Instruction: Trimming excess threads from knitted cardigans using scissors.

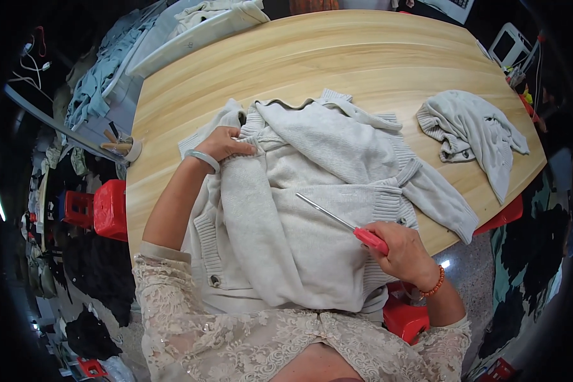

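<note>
A light grey knitted cardigan (325, 210) with ribbed edges and dark buttons lies spread in folds over the near part of the table. My left hand (224, 145) pinches a fold of its ribbed edge at the upper left. In my right hand (398, 247) is a tool with a red handle and a slim metal shaft (325, 211), rather like a screwdriver. The shaft points up and left across the front of the cardigan. Whether its tip touches the knit, I cannot tell.
A second grey knitted garment (474, 130) lies crumpled at the table's right. Beyond the left edge is a white bin (197, 38) holding clothes. A clear cup (132, 150) with tools stands at the left rim. Red stools (110, 210) stand around the wooden table (337, 48).
</note>
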### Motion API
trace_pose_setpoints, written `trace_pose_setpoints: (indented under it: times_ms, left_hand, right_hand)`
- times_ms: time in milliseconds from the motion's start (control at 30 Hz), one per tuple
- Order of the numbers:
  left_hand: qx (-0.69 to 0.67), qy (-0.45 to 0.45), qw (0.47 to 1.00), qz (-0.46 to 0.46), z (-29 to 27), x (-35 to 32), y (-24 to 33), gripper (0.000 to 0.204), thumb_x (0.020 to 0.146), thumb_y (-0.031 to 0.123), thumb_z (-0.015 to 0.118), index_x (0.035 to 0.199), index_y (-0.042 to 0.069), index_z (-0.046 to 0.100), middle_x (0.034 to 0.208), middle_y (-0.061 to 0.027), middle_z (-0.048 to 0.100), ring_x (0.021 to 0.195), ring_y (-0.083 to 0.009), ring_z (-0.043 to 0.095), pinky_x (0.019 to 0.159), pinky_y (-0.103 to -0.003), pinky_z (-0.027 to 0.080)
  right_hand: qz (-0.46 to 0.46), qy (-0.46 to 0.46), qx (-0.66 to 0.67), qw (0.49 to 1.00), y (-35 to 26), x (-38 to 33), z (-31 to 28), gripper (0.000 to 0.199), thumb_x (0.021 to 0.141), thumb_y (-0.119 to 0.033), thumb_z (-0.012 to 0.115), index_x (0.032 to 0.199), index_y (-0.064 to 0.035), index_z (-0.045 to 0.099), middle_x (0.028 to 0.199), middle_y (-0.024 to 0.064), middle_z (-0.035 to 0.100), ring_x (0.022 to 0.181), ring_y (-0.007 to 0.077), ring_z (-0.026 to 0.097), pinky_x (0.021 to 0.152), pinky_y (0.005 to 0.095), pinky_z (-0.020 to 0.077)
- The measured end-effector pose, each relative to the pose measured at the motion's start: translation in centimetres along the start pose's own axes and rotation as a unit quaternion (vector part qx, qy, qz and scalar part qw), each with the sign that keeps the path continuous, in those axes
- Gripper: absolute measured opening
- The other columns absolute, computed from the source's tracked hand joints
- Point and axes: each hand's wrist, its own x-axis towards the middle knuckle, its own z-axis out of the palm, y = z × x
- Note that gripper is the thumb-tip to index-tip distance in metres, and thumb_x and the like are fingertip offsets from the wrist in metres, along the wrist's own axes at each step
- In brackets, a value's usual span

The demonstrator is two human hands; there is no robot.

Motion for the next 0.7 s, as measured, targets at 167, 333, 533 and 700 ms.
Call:
trace_pose_setpoints:
  times_ms: [167, 333, 533, 700]
  left_hand:
    - [0.017, 0.129, 0.97, 0.207, 2.5, -3.1, 0.3, 0.027, 0.079, 0.01, 0.076, 0.102, -0.001, 0.069, 0.088, -0.0037, 0.069, 0.079, -0.009, 0.06, 0.074, -0.024, 0.048]
    - [0.094, 0.257, 0.903, 0.332, 5.3, -9.4, 5.2, 0.019, 0.084, 0.013, 0.068, 0.096, -0.002, 0.068, 0.076, -0.0081, 0.067, 0.068, -0.0106, 0.058, 0.066, -0.026, 0.048]
    - [0.009, 0.291, 0.828, 0.479, 7.3, -14.2, 13.7, 0.017, 0.086, 0.014, 0.065, 0.088, -0.003, 0.068, 0.065, -0.002, 0.057, 0.062, -0.0076, 0.049, 0.057, -0.025, 0.043]
    - [-0.09, 0.208, 0.785, 0.576, 8.9, -20.6, 22.2, 0.017, 0.091, 0.01, 0.063, 0.081, -0.002, 0.065, 0.061, 0.0025, 0.056, 0.052, -0.0025, 0.046, 0.047, -0.021, 0.039]
  right_hand:
    - [0.029, -0.01, -0.004, 1.0, -0.2, -1.1, -0.2, 0.026, 0.082, -0.01, 0.07, 0.107, -0.0041, 0.062, 0.093, 0.0145, 0.067, 0.086, 0.0336, 0.066, 0.075, 0.0395, 0.0523]
    - [-0.043, -0.084, 0.051, 0.994, -3.0, -1.6, -0.8, 0.028, 0.08, -0.008, 0.068, 0.108, -0.0066, 0.063, 0.091, 0.0136, 0.067, 0.084, 0.0329, 0.066, 0.075, 0.0399, 0.0524]
    - [-0.084, -0.288, 0.036, 0.953, -8.8, -1.3, 1.0, 0.058, 0.079, -0.015, 0.068, 0.134, -0.0125, 0.049, 0.09, 0.0149, 0.067, 0.082, 0.0357, 0.066, 0.071, 0.0437, 0.0526]
    - [0.029, -0.307, -0.007, 0.951, -11.3, 0.5, 1.1, 0.072, 0.085, -0.021, 0.067, 0.148, -0.0108, 0.033, 0.111, 0.0235, 0.064, 0.096, 0.0415, 0.064, 0.082, 0.0465, 0.0523]
